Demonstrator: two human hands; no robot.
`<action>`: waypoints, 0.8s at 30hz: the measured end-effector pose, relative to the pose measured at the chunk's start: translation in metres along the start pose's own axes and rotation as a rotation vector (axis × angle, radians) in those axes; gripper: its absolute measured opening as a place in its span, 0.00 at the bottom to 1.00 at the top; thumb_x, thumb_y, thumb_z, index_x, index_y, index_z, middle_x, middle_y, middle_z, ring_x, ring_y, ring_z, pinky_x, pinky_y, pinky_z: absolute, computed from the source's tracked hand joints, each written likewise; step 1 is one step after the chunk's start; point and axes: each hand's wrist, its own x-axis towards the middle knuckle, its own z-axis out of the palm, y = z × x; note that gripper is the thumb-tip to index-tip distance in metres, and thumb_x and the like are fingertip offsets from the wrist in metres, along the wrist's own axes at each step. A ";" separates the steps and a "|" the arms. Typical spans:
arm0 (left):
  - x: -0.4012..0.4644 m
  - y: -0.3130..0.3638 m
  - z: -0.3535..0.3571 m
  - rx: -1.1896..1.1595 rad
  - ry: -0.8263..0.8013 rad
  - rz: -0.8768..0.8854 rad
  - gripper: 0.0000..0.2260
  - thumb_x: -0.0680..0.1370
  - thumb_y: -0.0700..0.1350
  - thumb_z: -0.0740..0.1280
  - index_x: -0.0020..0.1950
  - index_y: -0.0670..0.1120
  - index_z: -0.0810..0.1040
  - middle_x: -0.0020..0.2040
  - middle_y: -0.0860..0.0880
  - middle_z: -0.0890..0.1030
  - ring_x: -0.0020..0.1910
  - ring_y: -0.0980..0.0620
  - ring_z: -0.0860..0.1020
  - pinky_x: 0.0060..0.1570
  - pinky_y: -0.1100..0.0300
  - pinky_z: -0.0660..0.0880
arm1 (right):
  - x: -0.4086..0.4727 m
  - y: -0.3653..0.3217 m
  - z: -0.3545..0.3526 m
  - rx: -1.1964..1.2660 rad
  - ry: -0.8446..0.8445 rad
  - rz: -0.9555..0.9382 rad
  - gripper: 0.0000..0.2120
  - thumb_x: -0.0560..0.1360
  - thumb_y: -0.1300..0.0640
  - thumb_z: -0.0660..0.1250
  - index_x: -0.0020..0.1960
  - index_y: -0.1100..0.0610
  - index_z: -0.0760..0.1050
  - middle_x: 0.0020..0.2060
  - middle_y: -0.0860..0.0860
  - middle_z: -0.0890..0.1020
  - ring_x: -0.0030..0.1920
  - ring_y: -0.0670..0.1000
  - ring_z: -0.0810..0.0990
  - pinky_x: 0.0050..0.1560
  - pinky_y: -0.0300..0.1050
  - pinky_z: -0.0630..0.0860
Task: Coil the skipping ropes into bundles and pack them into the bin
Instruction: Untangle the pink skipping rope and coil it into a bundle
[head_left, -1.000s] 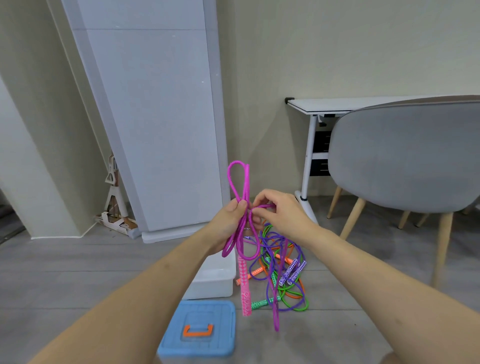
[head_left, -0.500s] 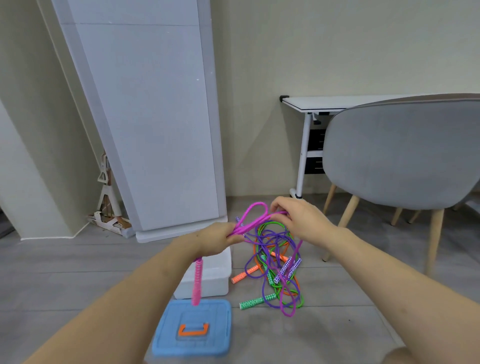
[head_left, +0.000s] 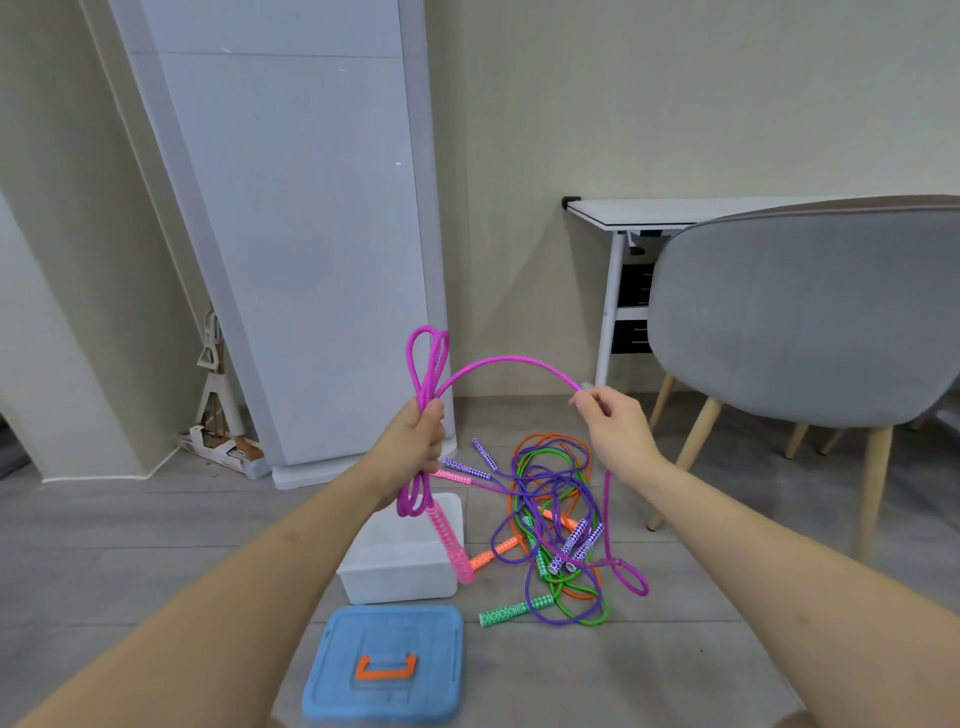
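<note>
Left hand (head_left: 422, 434) gripping pink rope (head_left: 511, 361), coiled

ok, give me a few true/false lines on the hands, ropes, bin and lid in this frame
1. The left hand grips a bundle of pink rope loops. True.
2. The right hand is empty. False: it pinches the pink rope.
3. The blue lid is on the white bin. False: it lies on the floor, nearer the camera than the bin.
4. A tangle of ropes lies on the floor right of the bin. True.
5. The chair is red. False: grey.
</note>
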 end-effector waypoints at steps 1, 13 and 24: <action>-0.001 0.003 0.005 -0.026 -0.018 0.008 0.10 0.87 0.49 0.54 0.46 0.49 0.61 0.33 0.53 0.59 0.28 0.57 0.56 0.28 0.63 0.57 | 0.001 -0.007 0.005 0.048 0.005 0.029 0.11 0.83 0.58 0.61 0.50 0.58 0.82 0.33 0.50 0.75 0.34 0.49 0.70 0.32 0.37 0.67; -0.007 0.013 0.033 -0.071 -0.061 0.018 0.09 0.86 0.48 0.55 0.50 0.45 0.64 0.38 0.49 0.69 0.30 0.55 0.63 0.32 0.60 0.68 | -0.014 -0.049 0.030 0.333 -0.079 0.001 0.14 0.81 0.64 0.63 0.58 0.47 0.81 0.33 0.48 0.73 0.35 0.51 0.69 0.35 0.45 0.67; -0.002 0.013 0.036 -0.042 0.044 0.068 0.13 0.86 0.48 0.55 0.47 0.42 0.69 0.35 0.48 0.72 0.35 0.50 0.71 0.42 0.53 0.75 | -0.025 -0.055 0.042 0.287 -0.125 -0.108 0.07 0.77 0.65 0.72 0.52 0.57 0.85 0.39 0.47 0.83 0.36 0.41 0.77 0.40 0.35 0.75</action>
